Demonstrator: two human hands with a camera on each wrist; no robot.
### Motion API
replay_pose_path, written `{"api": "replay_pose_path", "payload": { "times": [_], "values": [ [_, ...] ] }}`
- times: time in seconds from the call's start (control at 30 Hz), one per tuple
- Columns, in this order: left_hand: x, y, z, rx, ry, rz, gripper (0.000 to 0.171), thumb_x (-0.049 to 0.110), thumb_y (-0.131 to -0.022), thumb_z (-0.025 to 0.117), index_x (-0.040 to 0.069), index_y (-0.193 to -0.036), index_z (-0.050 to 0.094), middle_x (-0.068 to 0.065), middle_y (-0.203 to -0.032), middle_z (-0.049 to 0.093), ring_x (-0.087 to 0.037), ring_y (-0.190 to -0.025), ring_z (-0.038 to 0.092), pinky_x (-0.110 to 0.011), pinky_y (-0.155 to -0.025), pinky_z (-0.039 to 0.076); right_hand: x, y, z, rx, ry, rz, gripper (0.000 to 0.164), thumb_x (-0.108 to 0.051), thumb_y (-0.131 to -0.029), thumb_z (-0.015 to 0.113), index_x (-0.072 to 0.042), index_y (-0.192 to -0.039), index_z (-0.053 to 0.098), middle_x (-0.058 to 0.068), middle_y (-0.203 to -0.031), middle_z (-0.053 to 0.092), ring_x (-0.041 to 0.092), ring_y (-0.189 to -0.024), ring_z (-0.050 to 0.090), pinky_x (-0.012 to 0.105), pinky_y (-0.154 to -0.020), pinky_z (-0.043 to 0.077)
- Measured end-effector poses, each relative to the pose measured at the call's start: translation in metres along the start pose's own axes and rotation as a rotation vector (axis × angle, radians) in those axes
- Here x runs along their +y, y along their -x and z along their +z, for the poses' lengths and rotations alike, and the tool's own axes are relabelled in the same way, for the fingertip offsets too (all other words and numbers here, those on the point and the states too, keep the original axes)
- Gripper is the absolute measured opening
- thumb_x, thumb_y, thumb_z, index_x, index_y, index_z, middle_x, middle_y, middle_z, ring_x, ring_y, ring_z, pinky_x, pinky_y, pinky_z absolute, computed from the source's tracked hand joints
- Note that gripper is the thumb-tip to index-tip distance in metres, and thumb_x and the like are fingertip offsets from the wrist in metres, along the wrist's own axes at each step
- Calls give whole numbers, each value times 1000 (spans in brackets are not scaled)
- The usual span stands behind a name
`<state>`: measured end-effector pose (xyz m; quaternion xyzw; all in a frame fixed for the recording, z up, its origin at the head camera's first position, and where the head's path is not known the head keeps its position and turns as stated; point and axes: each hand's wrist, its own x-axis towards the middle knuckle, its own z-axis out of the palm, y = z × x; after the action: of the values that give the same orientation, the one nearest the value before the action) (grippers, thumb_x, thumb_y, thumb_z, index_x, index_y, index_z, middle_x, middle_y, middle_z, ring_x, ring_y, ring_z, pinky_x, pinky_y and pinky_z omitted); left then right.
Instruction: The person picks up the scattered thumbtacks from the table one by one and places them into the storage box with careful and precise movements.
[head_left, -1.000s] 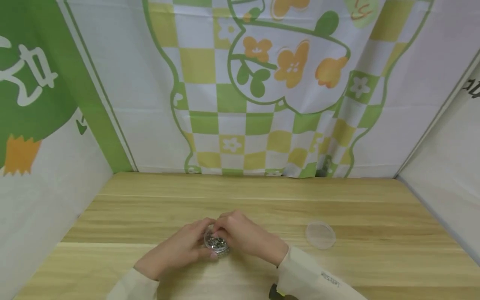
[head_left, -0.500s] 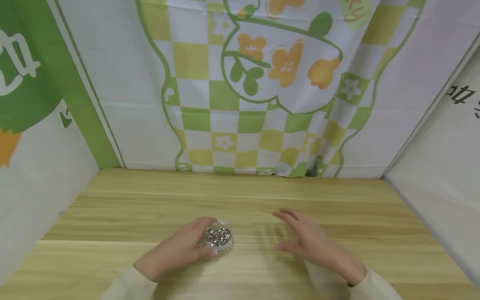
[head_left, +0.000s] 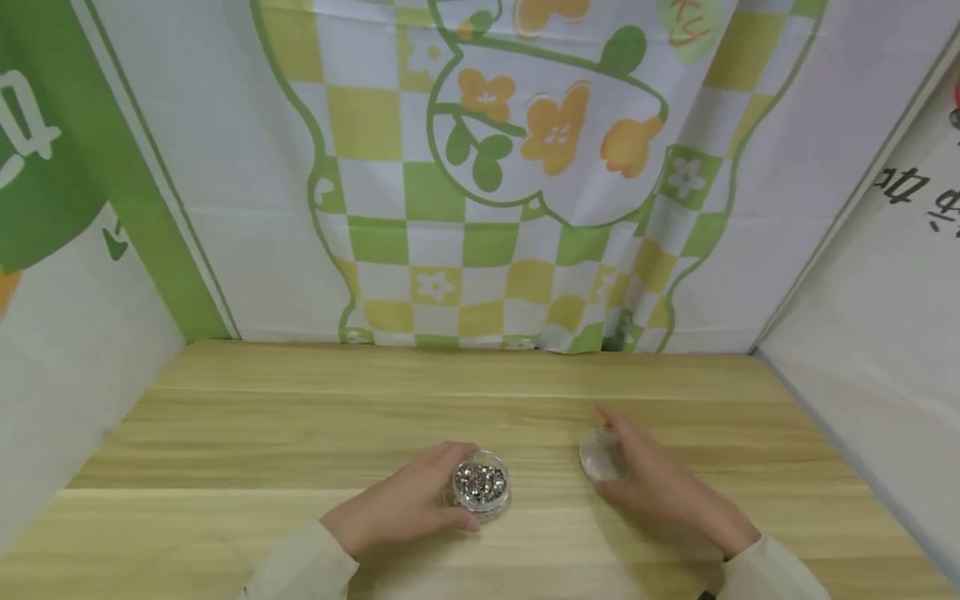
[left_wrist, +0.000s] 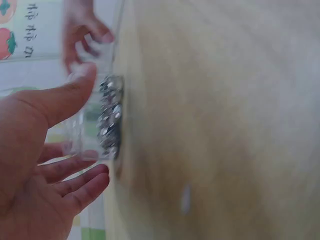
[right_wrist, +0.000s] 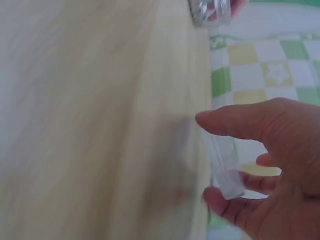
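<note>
In the head view, my left hand point(head_left: 420, 492) grips a small round clear jar point(head_left: 501, 505) from its left side, thumb in front and fingers behind. Small shiny silver pieces point(head_left: 480, 482) fill the lower part of the jar, whose top is uncovered. The left wrist view shows the jar point(left_wrist: 80, 127) side-on, upright close to the tabletop. To its right, my right hand point(head_left: 652, 479) holds a round clear lid point(head_left: 598, 456) by its edges. In the right wrist view the lid point(right_wrist: 222, 165) stands tilted between the thumb and the fingers.
The hands work over a light wooden tabletop point(head_left: 300, 417). Behind it hangs a white curtain point(head_left: 495, 242) with green and yellow checks and orange flowers. White printed panels close off the left and right sides.
My right hand has left the jar's mouth, moved right and picked up the lid from the table. My left hand has shifted the jar rightward. The head view has turned slightly right.
</note>
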<state>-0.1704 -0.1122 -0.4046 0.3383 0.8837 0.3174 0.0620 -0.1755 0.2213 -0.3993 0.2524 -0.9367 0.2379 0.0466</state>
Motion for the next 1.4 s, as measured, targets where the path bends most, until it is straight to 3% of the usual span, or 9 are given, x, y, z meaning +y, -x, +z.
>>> {"api": "replay_pose_path", "payload": {
  "times": [0.13,0.27,0.47,0.57,0.67,0.83,1.1,1.27,1.4],
  "values": [
    [1,-2,7,26,11,5,83,36,-76,80,-2,-139,40,-18,-135,53,-30,-122,51,-53,-105,46,-29,-15,1,-19,-48,-62,98,-3,-65,83,0,-146,29,26,-129,52,38,-113,52,58,-93,52],
    [5,-6,10,38,21,5,78,31,-76,81,-1,-136,43,-16,-132,56,-28,-120,53,-51,-105,47,-55,-26,4,-81,-103,-148,96,-3,-67,80,-6,-148,28,22,-132,49,32,-105,53,52,-85,55],
    [8,-11,12,29,47,-30,79,32,-70,84,2,-132,45,-14,-125,61,-25,-112,58,-48,-100,51,-70,-35,8,-60,-97,-257,93,-8,-65,84,-3,-143,33,17,-130,54,30,-112,54,45,-82,59],
    [7,-12,13,31,65,-60,85,33,-68,85,2,-134,42,-15,-122,63,-24,-109,59,-47,-97,53,-76,-41,10,-70,-133,-267,90,-9,-65,86,-1,-139,36,16,-128,56,28,-110,56,43,-77,61],
    [5,-12,12,23,85,-80,90,34,-68,85,2,-137,36,-15,-122,62,-23,-107,60,-45,-96,54,-85,-47,15,-160,-138,-250,80,-16,-71,85,-1,-136,40,16,-128,57,27,-110,57,46,-82,61],
    [2,-13,13,13,77,-49,95,38,-71,83,1,-140,29,-15,-123,62,-20,-104,62,-40,-91,58,-98,-54,24,-302,-29,-267,65,-27,-81,78,-3,-135,51,15,-131,58,30,-120,52,50,-96,54],
    [-2,-14,13,7,76,-9,94,38,-73,80,0,-140,28,-16,-123,62,-17,-99,63,-34,-85,60,-113,-61,22,-318,149,-367,68,-25,-78,80,3,-133,53,20,-120,64,30,-108,58,45,-91,58],
    [-2,-16,10,28,39,11,91,42,-73,81,0,-137,32,-14,-114,65,-17,-94,64,-36,-81,61,-119,-68,22,-302,238,-358,52,-29,-76,81,4,-111,65,11,-88,68,17,-75,61,31,-64,61],
    [-1,-16,9,17,26,-4,94,39,-71,83,-2,-138,32,-15,-115,65,-21,-96,64,-38,-84,60,-116,-71,31,-234,359,-315,30,-28,-86,71,1,-85,67,6,-67,61,13,-57,55,27,-46,55]
  ]
}}
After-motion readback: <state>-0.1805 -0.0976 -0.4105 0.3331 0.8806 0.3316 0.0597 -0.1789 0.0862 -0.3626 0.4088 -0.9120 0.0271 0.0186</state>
